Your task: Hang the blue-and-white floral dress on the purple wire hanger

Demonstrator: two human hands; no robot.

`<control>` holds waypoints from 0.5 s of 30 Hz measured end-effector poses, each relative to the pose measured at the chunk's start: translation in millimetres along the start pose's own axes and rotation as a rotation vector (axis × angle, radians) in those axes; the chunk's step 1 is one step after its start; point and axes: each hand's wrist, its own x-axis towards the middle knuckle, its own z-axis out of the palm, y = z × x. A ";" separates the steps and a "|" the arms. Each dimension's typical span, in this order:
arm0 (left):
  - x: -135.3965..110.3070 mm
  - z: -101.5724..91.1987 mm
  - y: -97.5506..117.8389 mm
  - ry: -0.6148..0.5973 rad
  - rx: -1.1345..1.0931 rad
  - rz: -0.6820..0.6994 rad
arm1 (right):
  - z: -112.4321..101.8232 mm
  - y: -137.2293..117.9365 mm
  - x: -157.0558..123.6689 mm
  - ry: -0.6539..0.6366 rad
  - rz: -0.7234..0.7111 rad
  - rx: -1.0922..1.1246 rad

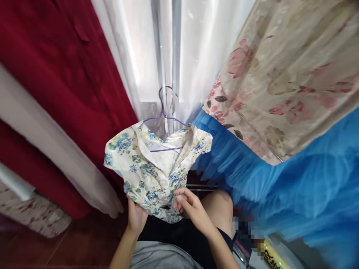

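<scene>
A white short-sleeved blouse (146,168) with blue and yellow-green flowers hangs on a purple hanger (161,116) in front of me. Its neckline is spread open, and the lower part is gathered near my lap. My left hand (137,217) grips the lower left side, its fingers mostly hidden behind the cloth. At the front edge, low on the right, my right hand (192,209) has its fingers curled and pinched on the fabric.
Sheer white curtains (193,45) hang behind the hanger, with a red curtain (84,93) to the left. On the right are a pink-flowered cloth (280,82) and blue tulle (252,186). A yellow packet (272,256) lies at the lower right, above a tiled floor.
</scene>
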 end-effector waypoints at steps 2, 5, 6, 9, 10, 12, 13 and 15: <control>-24.2 -4.3 -14.6 0.054 -0.016 -0.049 | -0.4 -10.1 15.9 -0.062 -0.019 -0.042; -52.6 1.6 -27.8 0.003 0.130 -0.109 | 3.0 -18.2 24.9 -0.053 -0.067 -0.097; -59.8 5.0 -29.0 -0.024 0.183 -0.121 | 3.8 -19.2 24.8 -0.023 -0.083 -0.113; -77.3 11.4 -25.4 -0.026 0.286 -0.094 | 7.2 -17.2 21.7 0.057 -0.083 -0.134; -81.9 11.0 -22.7 -0.011 0.308 -0.065 | 9.6 -15.1 21.2 0.074 -0.069 -0.130; -88.7 5.5 -16.6 -0.002 0.348 -0.016 | 17.4 -9.7 22.2 0.092 -0.043 -0.112; -90.7 0.7 -13.7 -0.011 0.366 -0.001 | 22.6 -6.9 23.6 0.098 -0.037 -0.100; -91.4 -11.6 -8.8 -0.025 0.396 0.013 | 34.3 -2.1 27.3 0.112 -0.043 -0.084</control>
